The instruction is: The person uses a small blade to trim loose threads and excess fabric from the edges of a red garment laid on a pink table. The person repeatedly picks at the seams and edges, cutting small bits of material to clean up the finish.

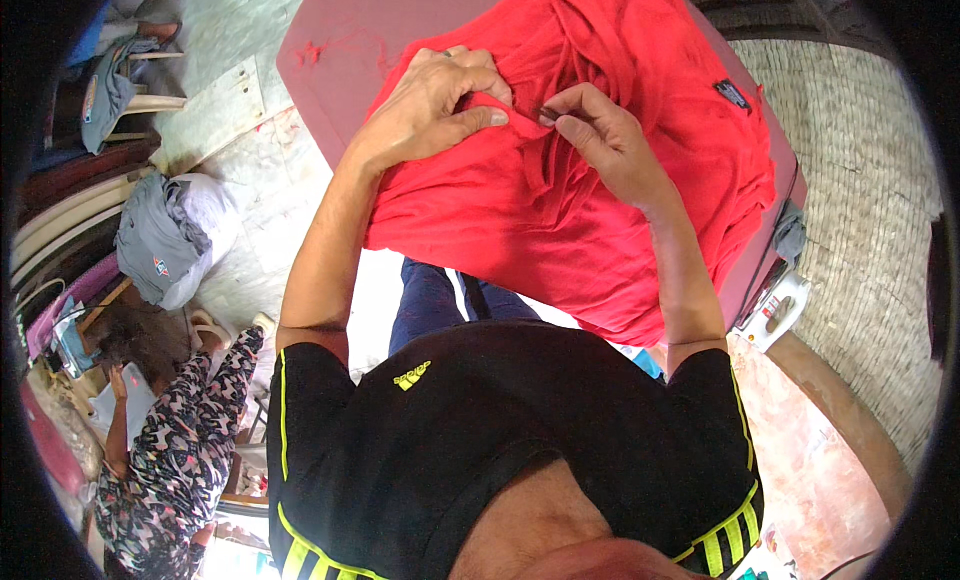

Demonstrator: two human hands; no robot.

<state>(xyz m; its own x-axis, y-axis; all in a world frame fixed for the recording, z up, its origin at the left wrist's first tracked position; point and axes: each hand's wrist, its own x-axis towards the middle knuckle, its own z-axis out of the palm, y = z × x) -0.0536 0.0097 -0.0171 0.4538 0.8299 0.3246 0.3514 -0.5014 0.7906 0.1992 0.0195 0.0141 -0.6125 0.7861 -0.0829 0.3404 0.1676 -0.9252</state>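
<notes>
A red knit garment (660, 190) lies bunched and spread over a table (340, 35) with a dull pink top. My left hand (435, 105) rests on its far left part, with a fold of the cloth gripped between thumb and fingers. Close by on the right, my right hand (610, 145) is closed in a pinch at the same fold. A small dark object (548, 115) shows at its fingertips, too small to name. The cloth between my hands is lifted into loose folds. A dark label (733, 95) shows at the garment's right side.
A white iron (775, 310) stands by the table's right edge, near a grey cloth (790, 232). Woven matting (840, 150) lies to the right. At left are a bundle of grey garments (165, 240) and a person in patterned clothes (190, 450). Red lint dots the tabletop.
</notes>
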